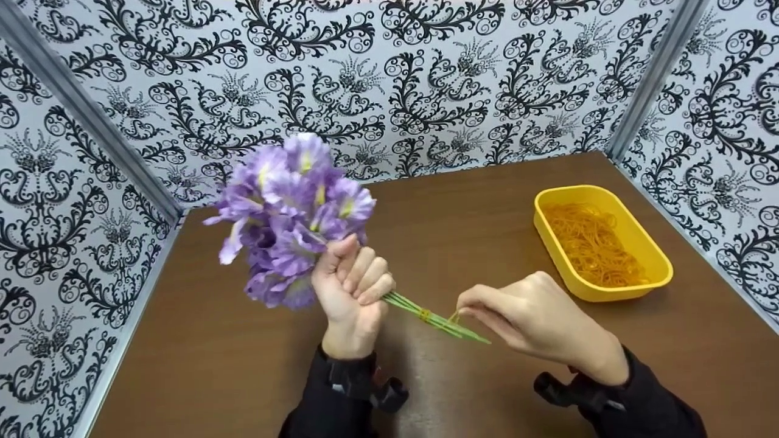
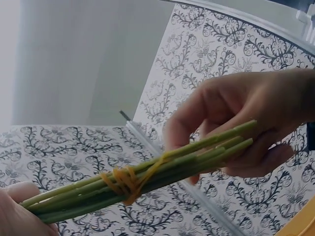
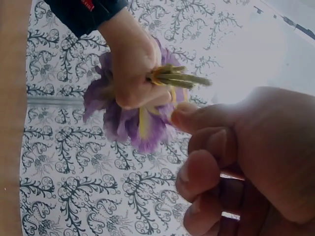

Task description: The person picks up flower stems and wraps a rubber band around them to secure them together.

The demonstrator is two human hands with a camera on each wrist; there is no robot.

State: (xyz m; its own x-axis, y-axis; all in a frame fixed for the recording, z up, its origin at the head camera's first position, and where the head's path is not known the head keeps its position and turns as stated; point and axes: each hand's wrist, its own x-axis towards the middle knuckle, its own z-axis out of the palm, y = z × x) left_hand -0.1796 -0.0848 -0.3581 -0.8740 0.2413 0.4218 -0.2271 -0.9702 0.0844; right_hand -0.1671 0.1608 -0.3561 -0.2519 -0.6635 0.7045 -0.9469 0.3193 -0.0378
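A bunch of purple artificial flowers (image 1: 292, 213) with yellow centres tilts up to the left above the table. My left hand (image 1: 356, 292) grips its green stems (image 1: 453, 328) just below the blooms, fingers curled round them. A yellow rubber band (image 2: 123, 184) is wound several times round the stems, between my left hand and their cut ends. One loop of it is drawn out toward the stem ends. My right hand (image 1: 535, 316) pinches that loop between thumb and forefinger, beside the stem tips. In the right wrist view, the right thumb and curled fingers (image 3: 204, 147) show close up.
At the right of the brown table (image 1: 462, 243) stands a yellow plastic tub (image 1: 657, 267) holding a tangle of rubber bands (image 1: 593, 246). White panels (image 1: 438, 79) with black scroll patterns enclose the table at the back and both sides.
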